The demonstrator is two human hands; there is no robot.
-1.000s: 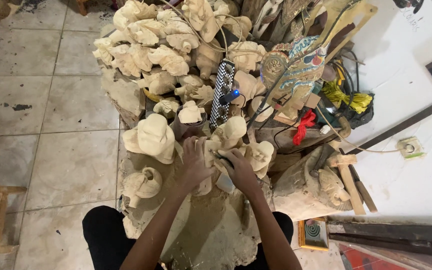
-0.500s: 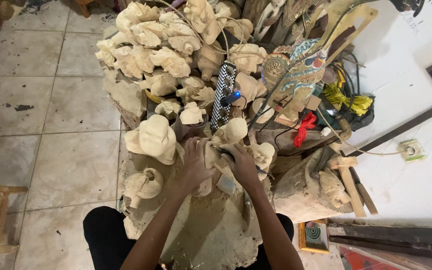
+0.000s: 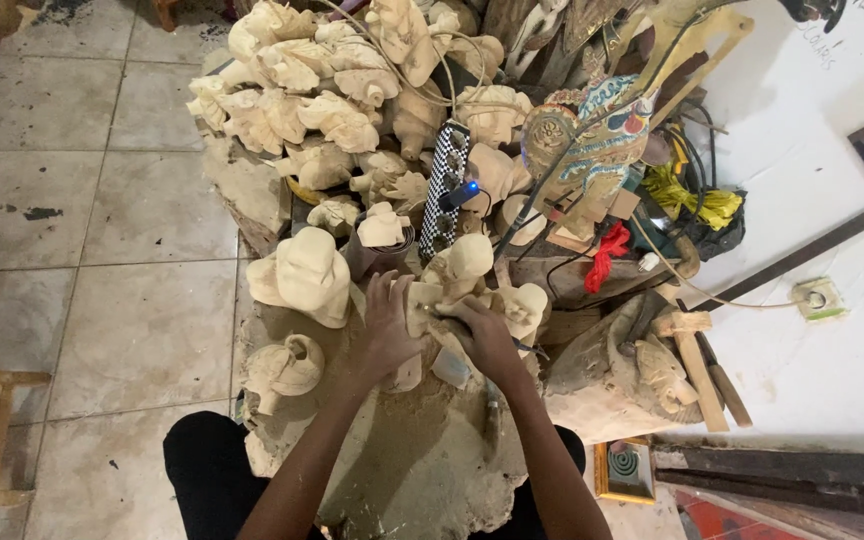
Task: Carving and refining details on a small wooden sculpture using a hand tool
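Two hands on one pale wooden carving (image 3: pixel 430 300), which sits right between them on the stump tabletop (image 3: pixel 422 460). Left hand (image 3: pixel 389 325) is clamped on its near side, right hand (image 3: pixel 482 335) is closed on a thin tool; long axis points away. Checkered box (image 3: pixel 444 190) lies just beyond; no labels legible.

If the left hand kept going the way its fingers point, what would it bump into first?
Probably the small pale carved head just beyond the left hand, which rests on the carving being worked; depth is unclear.
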